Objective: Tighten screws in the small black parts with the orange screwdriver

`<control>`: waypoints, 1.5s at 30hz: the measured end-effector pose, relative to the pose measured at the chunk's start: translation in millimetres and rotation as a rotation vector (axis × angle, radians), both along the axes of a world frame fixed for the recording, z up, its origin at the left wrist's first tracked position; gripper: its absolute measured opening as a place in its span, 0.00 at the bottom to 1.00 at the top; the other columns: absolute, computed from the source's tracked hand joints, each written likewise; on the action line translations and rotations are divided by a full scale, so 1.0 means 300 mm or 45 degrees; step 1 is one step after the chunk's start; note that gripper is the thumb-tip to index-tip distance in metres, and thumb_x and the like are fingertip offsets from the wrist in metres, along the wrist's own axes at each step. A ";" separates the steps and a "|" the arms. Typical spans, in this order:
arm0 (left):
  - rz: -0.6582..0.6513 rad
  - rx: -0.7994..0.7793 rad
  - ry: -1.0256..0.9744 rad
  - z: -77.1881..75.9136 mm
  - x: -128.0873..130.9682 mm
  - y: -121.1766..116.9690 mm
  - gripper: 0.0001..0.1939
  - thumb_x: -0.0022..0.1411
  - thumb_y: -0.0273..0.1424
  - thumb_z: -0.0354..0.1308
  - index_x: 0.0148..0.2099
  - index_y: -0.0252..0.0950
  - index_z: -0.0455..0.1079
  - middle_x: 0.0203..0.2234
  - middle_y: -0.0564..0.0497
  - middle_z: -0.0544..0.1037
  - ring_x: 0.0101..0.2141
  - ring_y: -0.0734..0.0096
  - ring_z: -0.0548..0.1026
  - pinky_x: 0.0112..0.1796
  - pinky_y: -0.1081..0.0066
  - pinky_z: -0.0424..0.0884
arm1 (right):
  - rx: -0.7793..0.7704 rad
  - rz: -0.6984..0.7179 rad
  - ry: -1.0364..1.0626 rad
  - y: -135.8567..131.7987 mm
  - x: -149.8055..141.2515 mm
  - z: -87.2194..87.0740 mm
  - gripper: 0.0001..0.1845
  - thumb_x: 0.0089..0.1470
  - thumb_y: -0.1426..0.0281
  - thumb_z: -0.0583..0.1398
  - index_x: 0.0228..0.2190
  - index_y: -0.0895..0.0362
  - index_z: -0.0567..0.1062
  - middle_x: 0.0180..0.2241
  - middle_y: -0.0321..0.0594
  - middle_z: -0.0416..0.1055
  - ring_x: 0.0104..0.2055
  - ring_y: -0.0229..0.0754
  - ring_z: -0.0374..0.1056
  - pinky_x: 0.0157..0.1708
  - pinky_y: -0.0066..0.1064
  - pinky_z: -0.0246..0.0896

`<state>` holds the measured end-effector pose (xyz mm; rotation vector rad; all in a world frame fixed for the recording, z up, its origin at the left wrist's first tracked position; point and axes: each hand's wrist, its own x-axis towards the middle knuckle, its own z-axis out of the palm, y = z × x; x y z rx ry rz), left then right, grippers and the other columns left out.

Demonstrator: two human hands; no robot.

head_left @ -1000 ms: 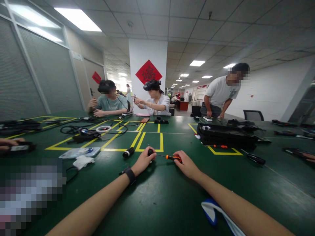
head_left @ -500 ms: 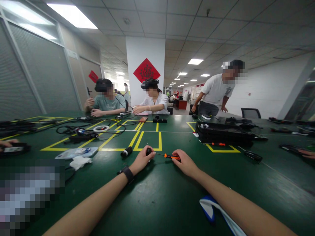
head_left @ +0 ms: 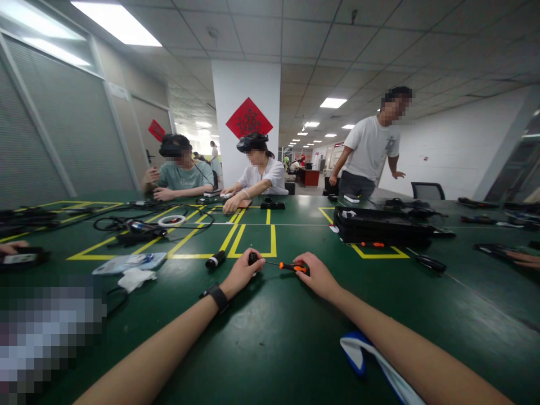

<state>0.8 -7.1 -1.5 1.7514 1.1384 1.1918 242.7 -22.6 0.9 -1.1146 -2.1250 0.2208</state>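
My right hand (head_left: pixel 317 274) is closed around the handle of an orange-and-black screwdriver (head_left: pixel 294 268), whose thin shaft points left. Its tip reaches my left hand (head_left: pixel 243 274), where a small black part (head_left: pixel 253 259) is gripped between thumb and fingers. Most of that part is covered by the fingers, so its kind is unclear. Just left of this hand, a black cylinder with a pale band (head_left: pixel 215 260) lies on the green table (head_left: pixel 261 343). A dark band circles my left wrist.
Black trays (head_left: pixel 379 225) are stacked at the right, with a black-handled screwdriver (head_left: pixel 429 262) near them. Cables (head_left: pixel 126 225), a plastic packet (head_left: pixel 129 262) and a crumpled tissue (head_left: pixel 137 278) lie left. A blue-and-white strap (head_left: pixel 358 354) rests beside my right forearm. Several people are around the table.
My hands keep nearly the same pose on the screwdriver and black part. Across the table, the person in white has reached a hand down to the tabletop; the standing person is more upright.
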 end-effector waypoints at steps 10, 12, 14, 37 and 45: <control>-0.007 0.029 0.019 -0.003 -0.003 0.002 0.13 0.52 0.39 0.53 0.37 0.36 0.62 0.24 0.56 0.69 0.26 0.75 0.68 0.28 0.75 0.63 | -0.045 0.052 0.055 0.009 0.000 -0.012 0.11 0.55 0.74 0.49 0.38 0.56 0.69 0.38 0.41 0.65 0.41 0.39 0.61 0.43 0.32 0.56; -0.004 0.036 0.020 -0.004 -0.003 0.002 0.13 0.52 0.39 0.53 0.36 0.36 0.62 0.24 0.56 0.69 0.26 0.75 0.68 0.28 0.74 0.64 | -0.039 0.076 0.054 0.011 0.000 -0.009 0.11 0.54 0.75 0.50 0.37 0.56 0.69 0.37 0.40 0.65 0.40 0.38 0.62 0.42 0.32 0.56; 0.001 0.035 0.017 -0.005 -0.004 0.004 0.13 0.52 0.40 0.53 0.36 0.36 0.62 0.24 0.56 0.69 0.26 0.75 0.68 0.28 0.74 0.64 | -0.032 0.091 0.055 0.010 0.001 -0.004 0.10 0.53 0.76 0.52 0.37 0.56 0.69 0.36 0.39 0.66 0.39 0.38 0.62 0.42 0.32 0.57; -0.024 0.010 -0.006 -0.008 0.000 0.010 0.12 0.53 0.39 0.52 0.36 0.36 0.61 0.22 0.56 0.68 0.25 0.75 0.67 0.27 0.75 0.63 | 0.033 0.027 -0.020 -0.007 -0.009 0.003 0.15 0.46 0.76 0.57 0.39 0.56 0.68 0.39 0.40 0.65 0.41 0.40 0.60 0.44 0.33 0.55; -0.031 0.025 0.024 -0.004 -0.003 0.004 0.12 0.54 0.39 0.51 0.36 0.36 0.61 0.24 0.55 0.69 0.26 0.74 0.68 0.28 0.75 0.63 | -0.065 -0.003 0.007 -0.001 -0.008 -0.007 0.13 0.51 0.73 0.53 0.41 0.55 0.67 0.38 0.40 0.67 0.41 0.40 0.62 0.43 0.34 0.56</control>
